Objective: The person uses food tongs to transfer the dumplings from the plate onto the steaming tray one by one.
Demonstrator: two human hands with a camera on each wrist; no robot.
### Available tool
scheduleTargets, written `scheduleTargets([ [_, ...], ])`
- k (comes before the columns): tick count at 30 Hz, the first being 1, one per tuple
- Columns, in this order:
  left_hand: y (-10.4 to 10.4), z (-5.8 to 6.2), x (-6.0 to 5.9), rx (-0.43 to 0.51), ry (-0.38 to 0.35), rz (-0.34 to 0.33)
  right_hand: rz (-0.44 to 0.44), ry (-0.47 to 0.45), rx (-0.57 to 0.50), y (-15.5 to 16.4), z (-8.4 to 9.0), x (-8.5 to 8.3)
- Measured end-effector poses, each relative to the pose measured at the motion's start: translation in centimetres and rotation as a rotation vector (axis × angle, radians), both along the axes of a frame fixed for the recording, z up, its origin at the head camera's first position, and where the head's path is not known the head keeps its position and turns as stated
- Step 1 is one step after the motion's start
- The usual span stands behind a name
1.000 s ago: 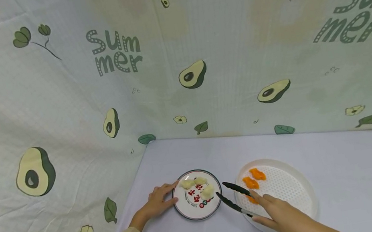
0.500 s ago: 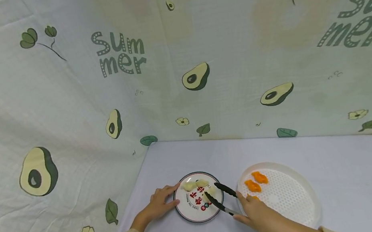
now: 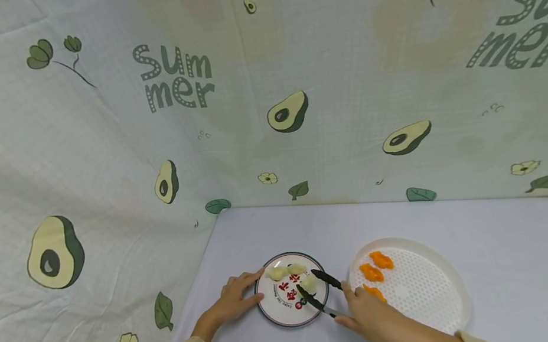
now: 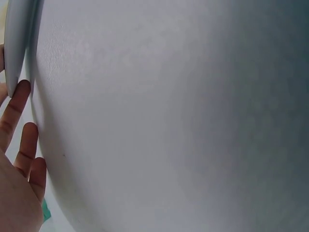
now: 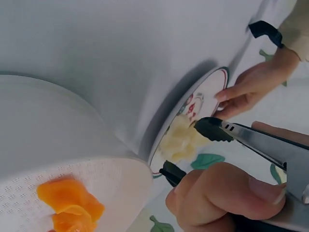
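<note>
My right hand (image 3: 374, 313) grips a pair of tongs (image 3: 312, 298) with black scalloped tips. The tips stand apart over the right half of a small round plate (image 3: 274, 309), one on either side of a pale yellow dumpling (image 3: 309, 283). Two more pale dumplings (image 3: 278, 273) lie at the plate's far side. Fingers of my left hand (image 3: 235, 298) rest against the plate's left rim, thumb and forefinger spread along it. In the left wrist view, a fingertip (image 4: 23, 87) meets the rim from outside. Pale dumplings (image 5: 181, 140) partly overlap in the right wrist view.
A large round white tray (image 3: 455, 280) with a perforated base stands right of the plate. Several orange dumplings (image 3: 372, 272) lie on its left side. White cloth (image 3: 515, 264) covers the table, and a printed curtain (image 3: 320, 56) hangs behind and at the left.
My right hand has carried the tongs left from the tray's edge to over the plate, their tips now around the nearest pale dumpling. My left hand has stayed at the rim.
</note>
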State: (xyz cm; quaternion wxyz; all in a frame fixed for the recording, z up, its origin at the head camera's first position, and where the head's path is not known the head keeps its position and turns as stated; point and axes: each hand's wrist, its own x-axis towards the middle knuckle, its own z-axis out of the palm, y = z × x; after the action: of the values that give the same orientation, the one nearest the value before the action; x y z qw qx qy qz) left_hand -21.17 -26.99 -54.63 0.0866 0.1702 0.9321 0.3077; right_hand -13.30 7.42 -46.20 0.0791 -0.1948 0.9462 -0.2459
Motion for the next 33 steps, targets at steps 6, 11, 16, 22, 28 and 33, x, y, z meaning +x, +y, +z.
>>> scheduleTargets([
  [6, 0.0, 0.1, 0.1, -0.009, 0.002, 0.005, 0.007, 0.019, 0.069, -1.0, -0.5, -0.1],
  [11, -0.1, 0.0, 0.1, -0.010, 0.020, 0.008, 0.004, 0.018, 0.092, -1.6, -1.0, -0.1],
  [16, -0.1, -0.1, 0.1, -0.006, 0.024, 0.002, 0.002, 0.089, 0.106, -2.0, -1.7, 0.3],
  [22, -0.1, -0.1, 0.1, 0.000, 0.033, 0.002, -0.018, 0.121, 0.071, -2.0, -1.9, 0.5],
  [28, 0.0, -0.2, 0.0, 0.008, 0.026, 0.003, -0.024, 0.107, 0.056, -2.1, -1.9, 0.6],
  [33, 0.0, -0.4, -0.2, 0.002, 0.015, 0.004, -0.017, 0.156, 0.078, -2.4, -1.6, 0.6],
])
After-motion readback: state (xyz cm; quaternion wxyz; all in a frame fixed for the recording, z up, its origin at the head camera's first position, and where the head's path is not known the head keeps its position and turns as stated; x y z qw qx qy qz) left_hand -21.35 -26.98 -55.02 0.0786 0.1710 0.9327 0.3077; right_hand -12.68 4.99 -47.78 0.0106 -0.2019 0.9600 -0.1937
